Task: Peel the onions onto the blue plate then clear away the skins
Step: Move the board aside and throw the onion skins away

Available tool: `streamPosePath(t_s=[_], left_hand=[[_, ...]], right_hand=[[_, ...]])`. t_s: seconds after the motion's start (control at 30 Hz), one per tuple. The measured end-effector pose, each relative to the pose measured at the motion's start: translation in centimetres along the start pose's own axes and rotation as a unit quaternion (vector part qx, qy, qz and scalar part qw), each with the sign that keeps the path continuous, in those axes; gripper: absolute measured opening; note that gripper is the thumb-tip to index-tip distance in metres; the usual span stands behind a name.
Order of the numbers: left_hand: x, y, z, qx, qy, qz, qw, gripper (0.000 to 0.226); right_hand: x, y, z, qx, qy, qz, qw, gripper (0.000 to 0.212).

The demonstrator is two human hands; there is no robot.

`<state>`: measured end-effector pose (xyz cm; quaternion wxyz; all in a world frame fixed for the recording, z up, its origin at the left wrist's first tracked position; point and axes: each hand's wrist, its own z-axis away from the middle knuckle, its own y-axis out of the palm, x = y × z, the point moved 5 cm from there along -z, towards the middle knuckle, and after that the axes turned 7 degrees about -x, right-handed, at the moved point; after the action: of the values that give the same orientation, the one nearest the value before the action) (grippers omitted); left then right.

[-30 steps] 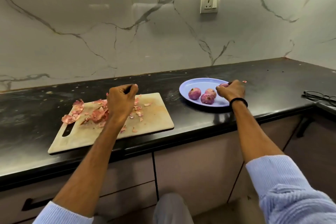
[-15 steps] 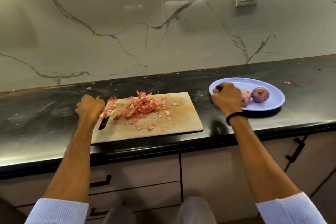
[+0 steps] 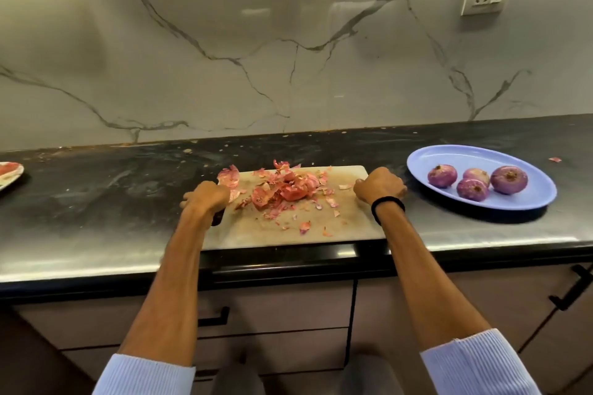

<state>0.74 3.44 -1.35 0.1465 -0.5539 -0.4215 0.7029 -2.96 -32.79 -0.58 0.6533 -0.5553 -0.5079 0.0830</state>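
Black counter [image 3: 96, 202]. Cutting board [image 3: 349, 218] at its front edge; left hand [image 3: 205, 199] and right hand [image 3: 380, 184] each grip a short end. Blue plate [image 3: 513, 202] to the right holds four peeled onions [image 3: 508, 179]. Skins [image 3: 285, 191] heaped on board. Peeling looks done; clearing underway. Next: lift board level, or skins slide.

Home kitchen; black countertop [image 3: 96, 189]; marble backsplash [image 3: 224, 58]

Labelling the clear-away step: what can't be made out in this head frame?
- Left hand grip on cutting board: fingertips hidden under its own knuckles, head view.
- Right hand: same, at the board's right edge.
- Plate at far left: cut off by the frame edge.
- Onions: undersides hidden, resting on the blue plate.
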Motion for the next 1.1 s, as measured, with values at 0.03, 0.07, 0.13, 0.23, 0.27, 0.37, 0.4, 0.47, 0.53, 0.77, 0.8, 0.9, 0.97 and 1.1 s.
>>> streamPosePath(t_s=[0.03, 0.07, 0.13, 0.23, 0.27, 0.37, 0.4, 0.47, 0.53, 0.77, 0.8, 0.9, 0.97, 1.1], left_hand=[[0.3, 0.2, -0.3, 0.001, -0.019, 0.024, 1.000, 0.047], [0.9, 0.7, -1.4, -0.004, -0.036, 0.063, 0.997, 0.055], [0.9, 0.4, -1.0, -0.018, -0.064, 0.166, 0.984, 0.069], [-0.2, 0.0, -0.2, -0.022, -0.071, 0.310, 0.948, 0.045], [-0.6, -0.2, -0.6, -0.026, -0.064, 0.338, 0.939, 0.041], [-1.5, -1.0, -1.8, -0.055, -0.032, 0.393, 0.917, 0.041], [-1.7, -1.3, -2.3, -0.059, -0.029, 0.411, 0.909, 0.040], [-2.6, -1.7, -2.9, -0.064, -0.023, 0.450, 0.890, 0.037], [-3.3, -1.9, -3.4, -0.064, -0.005, 0.475, 0.878, 0.033], [-4.4, -1.9, -4.9, -0.095, 0.031, 0.462, 0.881, 0.023], [-4.3, -2.1, -5.1, -0.103, 0.037, 0.450, 0.886, 0.024], [-4.0, -2.8, -5.6, -0.121, 0.065, 0.432, 0.891, 0.023], [-4.0, -3.4, -5.8, -0.131, 0.083, 0.429, 0.890, 0.024], [-4.2, -4.7, -6.2, -0.159, 0.114, 0.429, 0.882, 0.029]], right_hand=[[-0.1, 0.0, 0.0, 0.002, 0.013, -0.015, 1.000, 0.032], [-0.3, 0.0, 0.0, 0.005, 0.026, -0.033, 0.999, 0.029], [-0.4, -0.2, -0.2, 0.010, 0.042, -0.085, 0.995, 0.025], [0.1, -0.5, -0.9, 0.013, 0.039, -0.208, 0.977, 0.011], [0.4, -0.7, -1.3, 0.012, 0.040, -0.246, 0.968, 0.015], [1.6, -1.6, -2.6, -0.002, 0.049, -0.320, 0.946, 0.021], [2.0, -1.8, -3.3, -0.005, 0.051, -0.336, 0.941, 0.022], [2.8, -2.0, -4.8, -0.010, 0.054, -0.363, 0.930, 0.021], [3.4, -1.6, -6.5, -0.012, 0.052, -0.384, 0.922, 0.014], [3.6, -0.7, -9.1, -0.025, 0.036, -0.395, 0.918, 0.035], [3.6, -0.8, -8.9, -0.031, 0.026, -0.401, 0.915, 0.036], [3.8, -1.0, -8.2, -0.042, -0.008, -0.415, 0.909, 0.039], [3.9, -0.8, -8.0, -0.042, -0.013, -0.438, 0.898, 0.040], [4.5, -1.5, -7.5, -0.043, -0.023, -0.488, 0.872, 0.038]])
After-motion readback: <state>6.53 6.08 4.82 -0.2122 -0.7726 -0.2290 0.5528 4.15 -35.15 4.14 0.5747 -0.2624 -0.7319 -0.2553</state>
